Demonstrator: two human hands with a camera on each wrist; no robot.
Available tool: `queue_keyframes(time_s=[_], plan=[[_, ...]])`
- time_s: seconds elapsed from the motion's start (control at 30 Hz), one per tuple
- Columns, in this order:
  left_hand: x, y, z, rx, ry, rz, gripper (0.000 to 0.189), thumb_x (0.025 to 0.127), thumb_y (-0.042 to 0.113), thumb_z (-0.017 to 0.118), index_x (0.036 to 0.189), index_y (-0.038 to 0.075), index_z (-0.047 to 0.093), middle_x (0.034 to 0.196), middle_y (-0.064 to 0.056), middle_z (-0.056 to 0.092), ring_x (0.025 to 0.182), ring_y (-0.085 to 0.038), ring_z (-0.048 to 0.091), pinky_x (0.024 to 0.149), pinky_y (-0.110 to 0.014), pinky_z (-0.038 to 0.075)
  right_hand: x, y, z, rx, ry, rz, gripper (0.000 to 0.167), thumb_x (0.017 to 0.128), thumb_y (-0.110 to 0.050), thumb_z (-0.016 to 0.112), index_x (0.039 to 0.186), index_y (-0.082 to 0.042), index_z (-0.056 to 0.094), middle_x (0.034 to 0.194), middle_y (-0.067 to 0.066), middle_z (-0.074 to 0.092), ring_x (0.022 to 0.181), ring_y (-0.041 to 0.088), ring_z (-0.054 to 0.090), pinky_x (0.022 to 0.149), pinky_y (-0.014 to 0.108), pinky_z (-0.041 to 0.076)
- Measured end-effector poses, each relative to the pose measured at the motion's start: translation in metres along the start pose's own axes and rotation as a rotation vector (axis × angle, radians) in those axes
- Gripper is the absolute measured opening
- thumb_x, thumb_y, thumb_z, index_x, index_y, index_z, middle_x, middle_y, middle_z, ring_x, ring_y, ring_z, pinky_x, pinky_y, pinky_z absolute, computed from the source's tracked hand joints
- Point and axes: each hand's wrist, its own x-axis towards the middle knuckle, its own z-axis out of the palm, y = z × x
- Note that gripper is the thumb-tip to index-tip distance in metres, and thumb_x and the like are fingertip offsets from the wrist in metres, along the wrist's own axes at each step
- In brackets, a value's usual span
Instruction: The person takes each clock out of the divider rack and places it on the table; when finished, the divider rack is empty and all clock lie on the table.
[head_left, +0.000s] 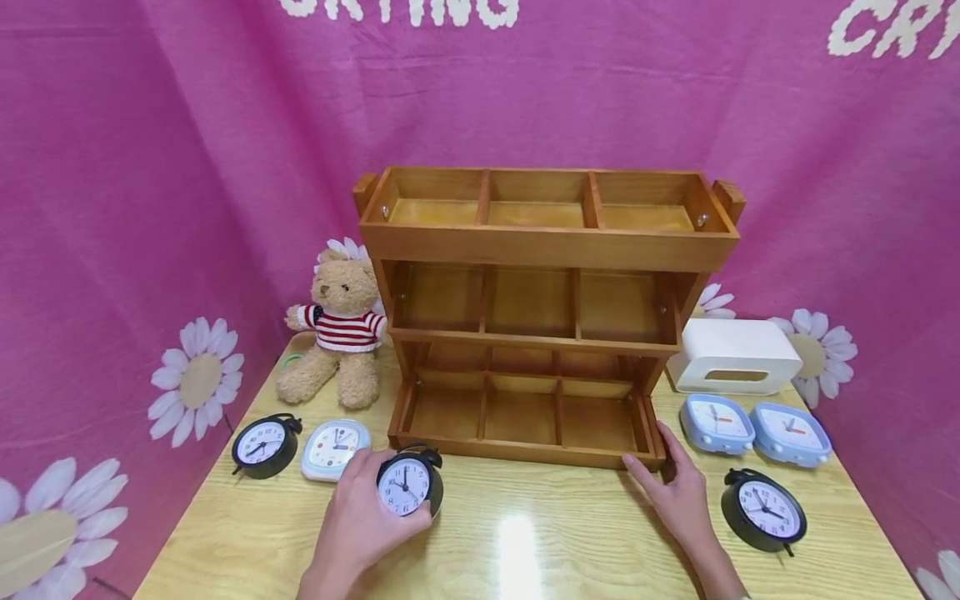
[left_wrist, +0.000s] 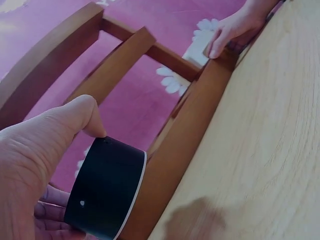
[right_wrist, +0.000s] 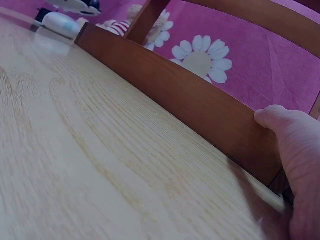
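In the head view my left hand (head_left: 367, 508) grips a black round alarm clock (head_left: 405, 486), its white dial facing up toward me. The left wrist view shows the thumb on one edge of the clock's black casing (left_wrist: 102, 190) and fingers behind it; it is held above the table in front of the shelf. My right hand (head_left: 678, 492) holds the lower right front corner of a brown wooden three-tier shelf (head_left: 525, 450). Its thumb lies against the front board (right_wrist: 200, 105) in the right wrist view, the other fingers round the side, partly hidden. The shelf's compartments hold nothing.
Left on the table (head_left: 540, 533) are another black alarm clock (head_left: 264, 446), a pale blue-and-white clock (head_left: 335, 448) and a teddy bear (head_left: 343, 325). Right stand two blue clocks (head_left: 717, 423), a black alarm clock (head_left: 763, 508) and a white box (head_left: 738, 354). A pink curtain (head_left: 540, 100) hangs behind.
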Motion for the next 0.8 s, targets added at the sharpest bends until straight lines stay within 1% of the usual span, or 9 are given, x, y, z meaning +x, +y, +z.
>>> queue_keyframes(time_s=[0.07,0.2,0.27,0.33,0.43,0.53,0.67,0.8], plan=[[-0.005,-0.005,-0.008,-0.003,0.023,-0.008,0.07,0.058,0.039,0.094,0.118,0.011,0.07,0.109,0.0,0.062,0.095,-0.017,0.059,0.081,-0.04,0.056,0.0,-0.001,0.0,-0.002,0.0,0.003,0.081,0.092,-0.013,0.082,0.16,-0.004,0.04,0.154,0.028,0.048,0.134,0.04,0.052,0.095,0.001,0.04],[-0.016,-0.018,-0.025,0.016,0.098,-0.01,0.072,0.057,0.035,0.096,0.118,0.009,0.07,0.108,-0.003,0.064,0.094,-0.02,0.061,0.081,-0.044,0.056,0.0,0.0,0.0,-0.022,-0.003,0.018,0.08,0.093,-0.016,0.081,0.16,-0.005,0.039,0.155,0.026,0.048,0.134,0.039,0.052,0.095,0.001,0.04],[-0.021,-0.026,-0.034,0.027,0.126,-0.028,0.071,0.056,0.033,0.096,0.117,0.008,0.069,0.107,-0.005,0.064,0.094,-0.022,0.061,0.079,-0.045,0.055,0.001,0.001,0.0,-0.033,-0.004,0.032,0.08,0.093,-0.018,0.081,0.161,-0.006,0.039,0.155,0.025,0.048,0.135,0.036,0.052,0.095,0.001,0.04],[-0.025,-0.036,-0.043,0.045,0.13,-0.071,0.072,0.056,0.033,0.097,0.117,0.007,0.069,0.107,-0.006,0.064,0.094,-0.023,0.061,0.077,-0.044,0.054,0.001,0.002,0.0,-0.031,-0.006,0.044,0.08,0.094,-0.019,0.081,0.161,-0.006,0.038,0.156,0.024,0.047,0.137,0.035,0.05,0.096,0.002,0.04],[-0.031,-0.052,-0.057,0.065,0.12,-0.162,0.073,0.058,0.035,0.096,0.118,0.005,0.068,0.109,-0.01,0.064,0.095,-0.027,0.062,0.075,-0.043,0.052,0.001,0.002,0.0,-0.024,-0.009,0.05,0.081,0.095,-0.019,0.08,0.161,-0.005,0.037,0.157,0.024,0.045,0.139,0.035,0.048,0.097,0.002,0.04],[-0.036,-0.07,-0.068,0.075,0.133,-0.238,0.074,0.059,0.034,0.097,0.119,0.002,0.068,0.11,-0.014,0.065,0.095,-0.031,0.062,0.075,-0.043,0.05,0.001,0.002,-0.001,-0.025,-0.015,0.048,0.08,0.095,-0.02,0.079,0.162,-0.005,0.036,0.158,0.025,0.044,0.139,0.035,0.047,0.097,0.001,0.039],[-0.042,-0.094,-0.077,0.088,0.176,-0.277,0.074,0.058,0.03,0.097,0.119,0.0,0.068,0.108,-0.017,0.065,0.095,-0.034,0.062,0.076,-0.045,0.05,0.001,0.001,-0.001,-0.037,-0.014,0.053,0.08,0.095,-0.02,0.079,0.162,-0.006,0.036,0.157,0.025,0.045,0.139,0.031,0.048,0.096,0.001,0.039],[-0.045,-0.116,-0.084,0.121,0.165,-0.335,0.078,0.058,0.032,0.096,0.12,-0.004,0.067,0.111,-0.024,0.063,0.101,-0.04,0.061,0.08,-0.05,0.049,0.001,0.0,0.0,-0.045,-0.02,0.058,0.081,0.095,-0.021,0.08,0.162,-0.006,0.036,0.158,0.025,0.045,0.14,0.032,0.047,0.096,0.001,0.038]])
